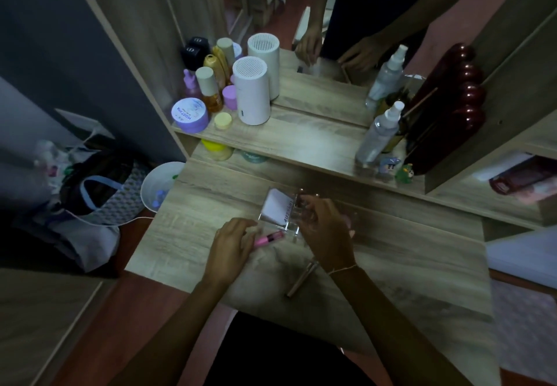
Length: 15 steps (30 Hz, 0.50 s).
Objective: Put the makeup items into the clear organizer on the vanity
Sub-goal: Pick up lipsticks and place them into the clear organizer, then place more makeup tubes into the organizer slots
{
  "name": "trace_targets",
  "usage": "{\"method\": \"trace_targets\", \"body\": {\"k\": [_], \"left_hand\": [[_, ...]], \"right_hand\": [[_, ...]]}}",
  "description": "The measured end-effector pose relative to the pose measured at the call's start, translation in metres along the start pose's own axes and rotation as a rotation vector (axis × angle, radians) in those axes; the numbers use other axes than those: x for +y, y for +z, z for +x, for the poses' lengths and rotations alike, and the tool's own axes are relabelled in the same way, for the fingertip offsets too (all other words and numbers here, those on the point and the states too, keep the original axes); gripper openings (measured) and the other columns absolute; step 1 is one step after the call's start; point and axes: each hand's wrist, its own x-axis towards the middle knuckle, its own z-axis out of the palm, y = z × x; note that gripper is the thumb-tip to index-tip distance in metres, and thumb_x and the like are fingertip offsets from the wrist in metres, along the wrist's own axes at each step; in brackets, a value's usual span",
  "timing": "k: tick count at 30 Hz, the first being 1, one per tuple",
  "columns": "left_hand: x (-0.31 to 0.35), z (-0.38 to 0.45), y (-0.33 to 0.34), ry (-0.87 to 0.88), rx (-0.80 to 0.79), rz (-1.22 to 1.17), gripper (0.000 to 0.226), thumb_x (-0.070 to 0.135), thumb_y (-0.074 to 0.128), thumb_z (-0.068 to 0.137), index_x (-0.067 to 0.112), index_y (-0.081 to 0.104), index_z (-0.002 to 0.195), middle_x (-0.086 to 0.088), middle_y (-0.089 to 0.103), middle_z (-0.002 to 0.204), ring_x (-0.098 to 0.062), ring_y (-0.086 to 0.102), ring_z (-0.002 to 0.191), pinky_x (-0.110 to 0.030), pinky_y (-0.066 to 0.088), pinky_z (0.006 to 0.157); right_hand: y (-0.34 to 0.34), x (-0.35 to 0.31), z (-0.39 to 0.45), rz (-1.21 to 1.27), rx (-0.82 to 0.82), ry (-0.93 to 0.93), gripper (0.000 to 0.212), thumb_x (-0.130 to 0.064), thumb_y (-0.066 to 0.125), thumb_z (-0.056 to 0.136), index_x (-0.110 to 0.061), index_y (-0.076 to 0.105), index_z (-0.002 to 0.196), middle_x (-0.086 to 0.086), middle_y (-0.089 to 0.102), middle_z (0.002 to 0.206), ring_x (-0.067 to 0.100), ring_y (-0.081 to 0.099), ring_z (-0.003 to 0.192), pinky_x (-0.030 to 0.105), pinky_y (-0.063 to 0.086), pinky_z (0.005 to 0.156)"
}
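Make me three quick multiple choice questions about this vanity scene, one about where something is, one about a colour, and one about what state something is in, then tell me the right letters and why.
1. Where does the slim tan pencil lie?
A. On the upper shelf beside the white cylinder
B. On the vanity top under the right forearm
C. Inside the clear organizer

2. What colour is the tube at the left hand?
A. Pink
B. Green
C. Black

3. How is the right hand placed?
A. Resting flat on the vanity top, away from everything
B. Raised up at the mirror
C. Over the clear organizer, fingers curled at it

Answers: 1 B, the pencil lies flat on the wood near the front edge. 2 A, the tube is bright pink with a darker tip. 3 C, the fingers bend over the organizer's right side.
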Motion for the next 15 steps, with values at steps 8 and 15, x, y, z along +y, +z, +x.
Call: {"method": "trace_targets", "body": {"k": [8,15], "left_hand": [[-0.017,-0.024,-0.005,-0.013,-0.057,0.013,0.015,0.016,0.053,0.092,0.010,0.063,0.100,-0.012,0.066,0.094,-0.029,0.060,0.083,-0.032,0.044,0.074],[-0.008,-0.006,0.026,0.031,-0.315,0.180,0.036,0.017,0.058,0.087,0.015,0.053,0.123,-0.013,0.059,0.115,-0.031,0.053,0.101,-0.040,0.045,0.082]], "right_hand": [[0.028,0.002,-0.042,-0.054,-0.203,0.111,0.030,-0.018,0.070,0.079,-0.020,0.061,0.107,0.003,0.063,0.094,0.019,0.060,0.076,0.029,0.048,0.070],[0.040,0.014,-0.082,-0.239,-0.253,0.552,0.050,-0.029,0.064,0.084,-0.015,0.048,0.129,0.011,0.053,0.130,0.030,0.056,0.113,0.039,0.048,0.087]]}}
